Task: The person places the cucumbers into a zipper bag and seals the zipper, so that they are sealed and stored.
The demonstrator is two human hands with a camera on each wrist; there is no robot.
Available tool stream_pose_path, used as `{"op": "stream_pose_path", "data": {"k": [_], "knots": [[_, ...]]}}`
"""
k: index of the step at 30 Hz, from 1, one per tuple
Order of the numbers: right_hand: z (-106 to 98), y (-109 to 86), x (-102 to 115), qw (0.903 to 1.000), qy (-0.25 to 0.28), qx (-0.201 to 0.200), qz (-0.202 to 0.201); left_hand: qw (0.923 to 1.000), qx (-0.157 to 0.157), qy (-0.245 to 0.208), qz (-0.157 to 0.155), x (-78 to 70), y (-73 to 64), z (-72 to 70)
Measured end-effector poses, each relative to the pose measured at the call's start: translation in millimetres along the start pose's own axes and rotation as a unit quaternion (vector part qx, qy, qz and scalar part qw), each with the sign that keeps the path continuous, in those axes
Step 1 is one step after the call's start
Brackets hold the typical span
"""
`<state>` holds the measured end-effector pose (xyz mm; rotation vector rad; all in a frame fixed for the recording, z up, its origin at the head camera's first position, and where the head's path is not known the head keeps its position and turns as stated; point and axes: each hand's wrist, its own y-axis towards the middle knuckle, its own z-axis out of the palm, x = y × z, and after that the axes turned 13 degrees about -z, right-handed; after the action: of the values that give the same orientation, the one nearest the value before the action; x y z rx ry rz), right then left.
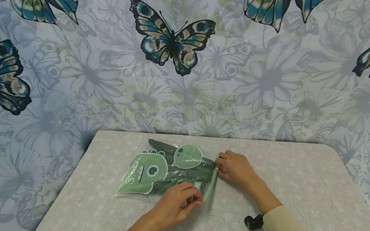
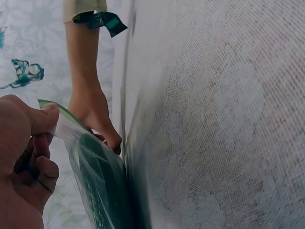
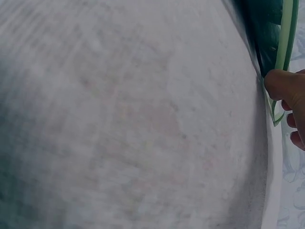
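A clear zip bag (image 1: 145, 172) printed with green cartoon monsters lies on the table, its green-edged mouth (image 1: 211, 184) facing right. Dark green, elongated contents (image 2: 100, 183) show through the plastic. My left hand (image 1: 179, 199) pinches the near end of the mouth between thumb and forefinger, lifting that edge in the left wrist view. At the far end of the mouth, my right hand (image 1: 236, 169) grips the green strip (image 3: 286, 36) with thumb and fingers. The right wrist view shows a short loop of the strip hanging past the thumb.
A pale patterned cloth covers the table (image 1: 306, 186). Behind the table's far edge hangs a backdrop (image 1: 267, 89) with flowers and butterflies. A black wrist device (image 1: 253, 222) sits at the right sleeve cuff.
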<state>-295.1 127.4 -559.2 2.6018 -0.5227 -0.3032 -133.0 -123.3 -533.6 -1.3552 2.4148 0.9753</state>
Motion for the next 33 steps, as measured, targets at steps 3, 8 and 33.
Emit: {"op": "stream_pose_path", "data": {"k": [3, 8, 33], "knots": [[2.2, 2.8, -2.0, 0.9999, -0.008, 0.009, -0.003, 1.0, 0.004, -0.004, 0.001, -0.1, 0.9, 0.3], [6.3, 8.1, -4.0, 0.9993, -0.029, 0.025, 0.001, 0.9998, 0.017, -0.005, -0.006, 0.1, 0.9, 0.6], [11.1, 0.6, -35.9, 0.9956, -0.019, 0.035, 0.085, 0.9946, 0.065, -0.051, -0.063, 1.6, -4.4, 5.3]]}}
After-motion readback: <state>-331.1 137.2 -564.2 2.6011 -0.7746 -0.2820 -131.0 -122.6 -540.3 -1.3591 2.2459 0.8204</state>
